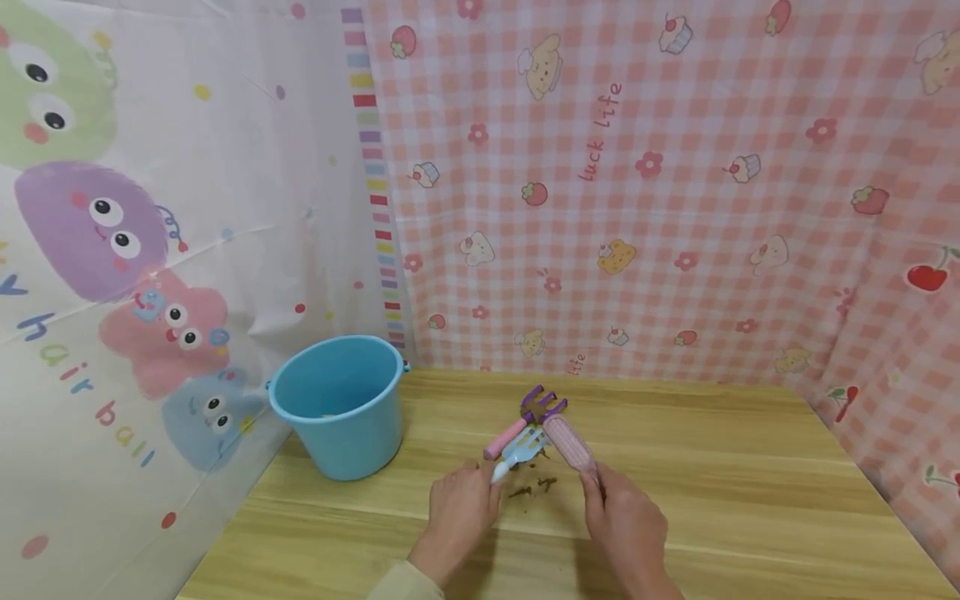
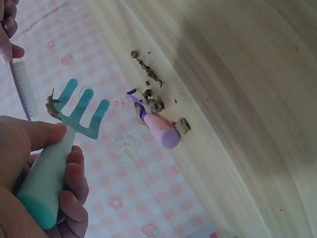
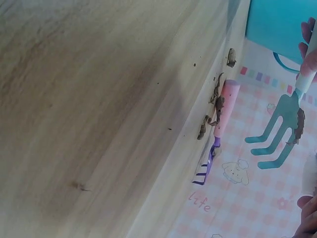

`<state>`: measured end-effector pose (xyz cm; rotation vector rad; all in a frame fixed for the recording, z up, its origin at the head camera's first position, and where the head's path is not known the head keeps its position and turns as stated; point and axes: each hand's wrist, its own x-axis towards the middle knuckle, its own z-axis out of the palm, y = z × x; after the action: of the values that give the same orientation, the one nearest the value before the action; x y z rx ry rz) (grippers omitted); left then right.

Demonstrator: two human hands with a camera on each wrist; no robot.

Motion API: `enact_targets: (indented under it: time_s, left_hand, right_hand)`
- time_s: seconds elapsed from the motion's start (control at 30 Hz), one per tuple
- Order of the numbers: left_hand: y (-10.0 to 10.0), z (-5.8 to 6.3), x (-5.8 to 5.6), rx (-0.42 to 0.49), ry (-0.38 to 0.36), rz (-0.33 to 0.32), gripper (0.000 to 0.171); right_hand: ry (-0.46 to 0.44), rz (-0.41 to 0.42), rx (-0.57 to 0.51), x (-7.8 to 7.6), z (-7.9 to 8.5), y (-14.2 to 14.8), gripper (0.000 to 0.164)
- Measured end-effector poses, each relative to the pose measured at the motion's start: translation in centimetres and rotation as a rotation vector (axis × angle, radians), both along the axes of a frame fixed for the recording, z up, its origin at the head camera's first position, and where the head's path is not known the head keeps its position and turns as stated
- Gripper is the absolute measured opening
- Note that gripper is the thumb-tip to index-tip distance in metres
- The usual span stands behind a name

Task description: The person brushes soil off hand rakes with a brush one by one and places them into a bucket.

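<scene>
My left hand (image 1: pixel 461 504) grips the pale handle of a light-blue hand rake (image 1: pixel 527 444), tines pointing away. A brown clump clings to one outer tine of that rake (image 3: pixel 283 124) in the right wrist view. My right hand (image 1: pixel 628 512) holds a pale pink brush (image 1: pixel 570 443) by its handle, its head angled toward the rake. On the table behind them lies a second hand rake with a pink handle (image 1: pixel 504 440) and purple tines. Brown dirt bits (image 1: pixel 534 489) are scattered by it, some touching its handle (image 2: pixel 161 130) in the left wrist view.
A blue bucket (image 1: pixel 337 433) stands at the table's left side, with something yellowish just visible inside. The wood-grain table (image 1: pixel 720 467) meets a pink checked cloth (image 1: pixel 615 208) at the back. A white cartoon-printed cloth (image 1: pixel 255 167) hangs on the left.
</scene>
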<state>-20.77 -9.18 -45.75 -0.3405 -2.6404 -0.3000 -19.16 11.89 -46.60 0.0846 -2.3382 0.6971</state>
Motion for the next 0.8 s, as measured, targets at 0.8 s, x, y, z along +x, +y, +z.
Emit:
enact_targets:
  time_s: [0.8]
  left_hand:
    - [-0.31, -0.42, -0.05, -0.027, 0.019, 0.024, 0.016]
  right_hand:
    - [0.076, 0.053, 0.051, 0.25, 0.09, -1.04, 0.017]
